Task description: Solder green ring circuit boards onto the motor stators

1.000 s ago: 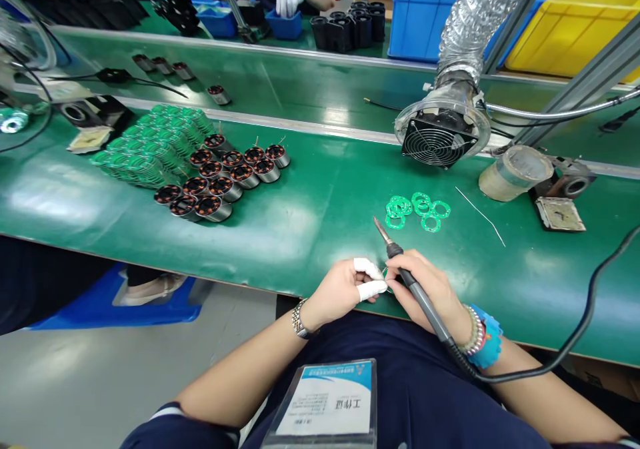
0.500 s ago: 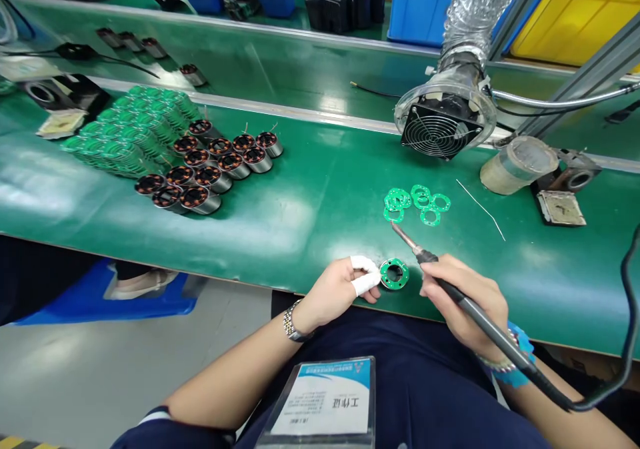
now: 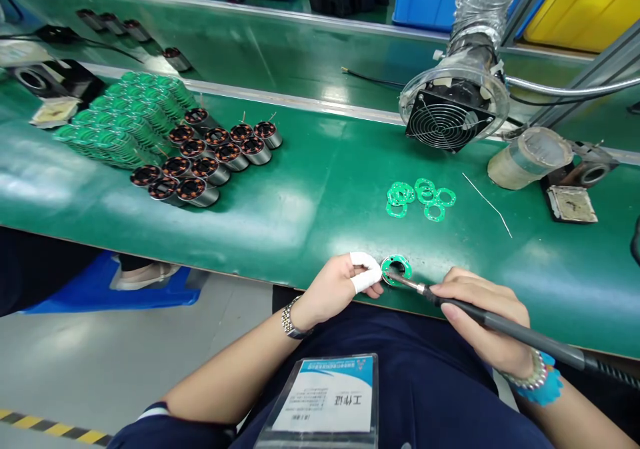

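Close to the front edge of the bench stands a motor stator topped by a green ring-shaped circuit board (image 3: pixel 407 268). My left hand (image 3: pixel 334 288), with white covers on thumb and forefinger, pinches the left side of this piece. In my right hand (image 3: pixel 490 346) is a soldering iron (image 3: pixel 540 344), held like a pen. Its metal tip reaches over the board's ring to the left side, close to my left fingertips; whether it touches is too small to tell. Past the piece lie several loose green ring boards (image 3: pixel 434 212), with a thin bent length of solder wire (image 3: pixel 487 205) to their right.
On the left, rows of metal stators (image 3: pixel 203 192) stand beside stacked green ring boards (image 3: pixel 120 119). A fan on a foil duct (image 3: pixel 443 126) hangs at the back right. Nearby are a cloudy cylindrical container (image 3: pixel 530 159) and an iron stand with a sponge (image 3: pixel 573 204).
The soldering iron's tip has come down from near the loose boards onto the ring board, my right hand shifting right and lower. My left hand keeps its pinch. The view has shifted slightly.
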The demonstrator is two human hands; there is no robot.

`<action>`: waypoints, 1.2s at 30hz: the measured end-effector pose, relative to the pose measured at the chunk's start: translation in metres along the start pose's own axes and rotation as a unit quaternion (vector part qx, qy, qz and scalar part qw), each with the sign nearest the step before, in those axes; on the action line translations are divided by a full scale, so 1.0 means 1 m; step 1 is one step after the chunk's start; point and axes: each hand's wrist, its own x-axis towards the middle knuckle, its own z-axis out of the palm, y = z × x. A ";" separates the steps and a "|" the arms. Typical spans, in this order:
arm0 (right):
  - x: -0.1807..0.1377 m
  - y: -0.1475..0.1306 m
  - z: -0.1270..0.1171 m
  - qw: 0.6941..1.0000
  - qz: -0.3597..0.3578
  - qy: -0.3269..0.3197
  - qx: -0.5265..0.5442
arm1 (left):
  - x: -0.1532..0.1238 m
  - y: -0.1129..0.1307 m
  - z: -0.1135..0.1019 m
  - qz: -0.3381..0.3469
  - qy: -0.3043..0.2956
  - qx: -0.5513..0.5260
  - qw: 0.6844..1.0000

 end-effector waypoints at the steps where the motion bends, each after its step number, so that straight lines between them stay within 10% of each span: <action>1: 0.001 0.000 0.000 1.000 -0.001 -0.001 0.000 | 0.000 0.000 0.000 0.000 0.000 0.000 1.000; 12: 0.003 0.005 -0.003 0.999 -0.029 -0.006 -0.014 | -0.001 0.001 0.000 0.002 0.005 0.012 1.000; 20: 0.031 0.037 0.008 0.973 -0.047 -0.217 -0.069 | 0.001 0.002 0.002 0.006 0.005 0.014 1.000; 30: -0.005 0.033 0.036 0.989 0.012 -0.003 -0.145 | -0.014 -0.006 0.007 0.018 -0.001 0.145 0.989; 36: -0.010 0.033 0.042 0.987 -0.001 0.028 -0.160 | -0.009 -0.004 0.016 0.022 0.070 0.046 0.996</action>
